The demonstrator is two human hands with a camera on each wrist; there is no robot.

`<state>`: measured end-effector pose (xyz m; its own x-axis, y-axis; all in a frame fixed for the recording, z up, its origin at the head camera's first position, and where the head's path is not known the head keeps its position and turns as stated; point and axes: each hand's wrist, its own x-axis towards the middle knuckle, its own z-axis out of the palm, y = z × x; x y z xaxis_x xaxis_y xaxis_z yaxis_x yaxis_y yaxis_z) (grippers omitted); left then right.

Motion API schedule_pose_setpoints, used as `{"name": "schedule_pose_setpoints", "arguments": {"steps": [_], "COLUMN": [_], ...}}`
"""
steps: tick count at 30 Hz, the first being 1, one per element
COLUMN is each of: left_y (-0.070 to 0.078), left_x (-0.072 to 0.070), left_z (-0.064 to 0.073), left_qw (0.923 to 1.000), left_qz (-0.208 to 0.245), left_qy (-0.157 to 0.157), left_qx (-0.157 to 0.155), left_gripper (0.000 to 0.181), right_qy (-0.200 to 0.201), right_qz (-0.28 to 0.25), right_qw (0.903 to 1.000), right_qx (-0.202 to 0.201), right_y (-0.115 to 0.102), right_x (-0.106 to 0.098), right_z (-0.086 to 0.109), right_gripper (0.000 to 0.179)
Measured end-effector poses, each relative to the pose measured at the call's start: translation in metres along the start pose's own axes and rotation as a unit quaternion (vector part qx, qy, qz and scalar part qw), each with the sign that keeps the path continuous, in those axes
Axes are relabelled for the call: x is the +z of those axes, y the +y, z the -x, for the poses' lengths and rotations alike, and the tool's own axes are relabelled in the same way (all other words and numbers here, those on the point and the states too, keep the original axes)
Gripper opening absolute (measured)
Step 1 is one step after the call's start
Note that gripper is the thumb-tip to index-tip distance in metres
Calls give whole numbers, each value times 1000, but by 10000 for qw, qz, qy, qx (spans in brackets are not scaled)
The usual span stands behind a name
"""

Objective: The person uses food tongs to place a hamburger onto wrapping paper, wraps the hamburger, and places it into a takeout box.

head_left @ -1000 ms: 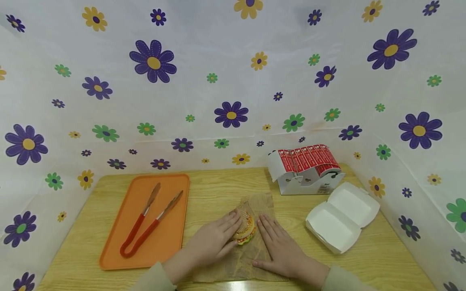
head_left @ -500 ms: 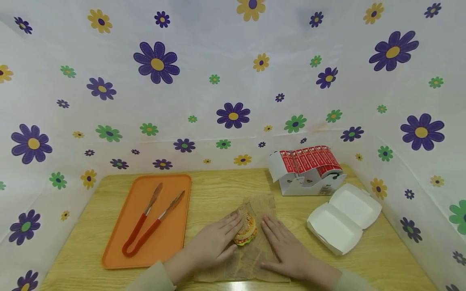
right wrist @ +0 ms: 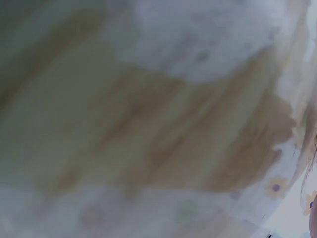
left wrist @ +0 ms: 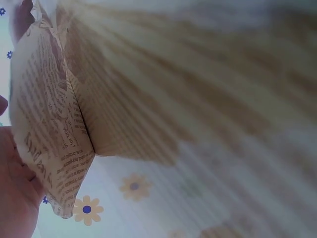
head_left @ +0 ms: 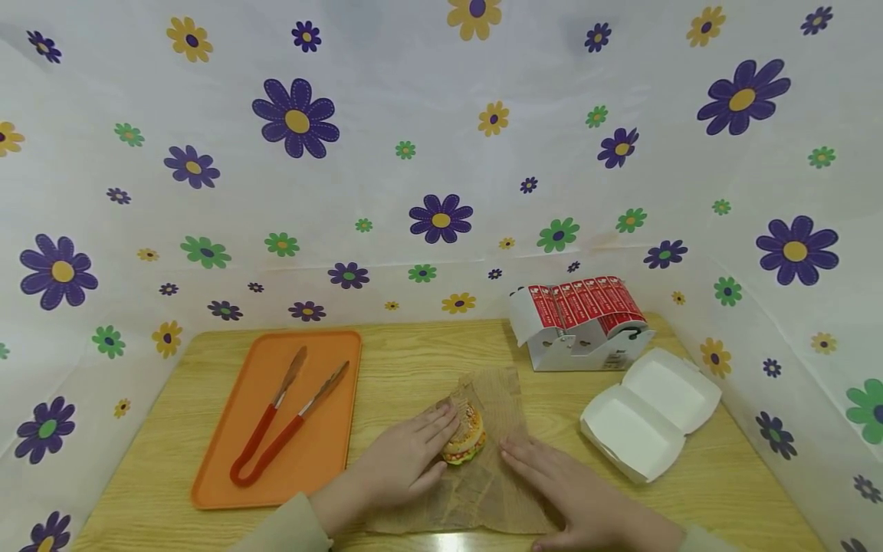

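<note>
A toy-looking burger [head_left: 469, 441] with a seeded bun and a green frill at its edge lies on brown printed wrapping paper [head_left: 495, 389] in the head view. From the left, a flap of the paper is folded over part of the burger. My left hand [head_left: 412, 454] rests on that flap with its fingers straight, at the burger's left side. To the right, my right hand [head_left: 578, 491] lies flat with fingers extended over the paper's right edge, apart from the burger. The left wrist view shows the creased paper [left wrist: 52, 119] standing up beside part of the left hand [left wrist: 17, 183].
An orange tray [head_left: 276, 491] with red-handled tongs [head_left: 272, 445] on it lies at the left. At the back right stands a box of red-and-white packets [head_left: 586, 322]. An opened white clamshell container [head_left: 635, 433] sits right of the paper. Flowered sheeting [head_left: 372, 169] surrounds the table.
My right hand has slid right and toward me, away from the burger to the paper's right edge. More of the paper shows. The left hand stays on the flap.
</note>
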<state>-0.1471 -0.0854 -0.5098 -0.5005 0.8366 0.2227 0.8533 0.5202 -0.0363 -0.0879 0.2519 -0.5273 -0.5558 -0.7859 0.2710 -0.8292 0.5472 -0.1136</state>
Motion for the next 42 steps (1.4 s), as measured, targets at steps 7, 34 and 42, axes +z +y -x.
{"name": "schedule_pose_setpoints", "arguments": {"steps": [7, 34, 42], "left_y": [-2, -10, -11], "left_x": [-2, -5, -8], "left_z": [-1, -4, -5], "left_qw": [9999, 9989, 9963], "left_qz": [108, 435, 810], "left_qy": [-93, -196, -273], "left_qx": [-55, -28, -119], "left_gripper": [61, 59, 57], "right_qy": [213, 2871, 3010], "right_qz": [-148, -1211, -1264], "right_qw": [9977, 9382, 9351], "right_qx": [-622, -1508, -1374], "right_y": [2, -1, -3], "right_x": [-6, -19, -18], "right_z": [-3, -55, -98], "right_gripper": [82, 22, 23]}}
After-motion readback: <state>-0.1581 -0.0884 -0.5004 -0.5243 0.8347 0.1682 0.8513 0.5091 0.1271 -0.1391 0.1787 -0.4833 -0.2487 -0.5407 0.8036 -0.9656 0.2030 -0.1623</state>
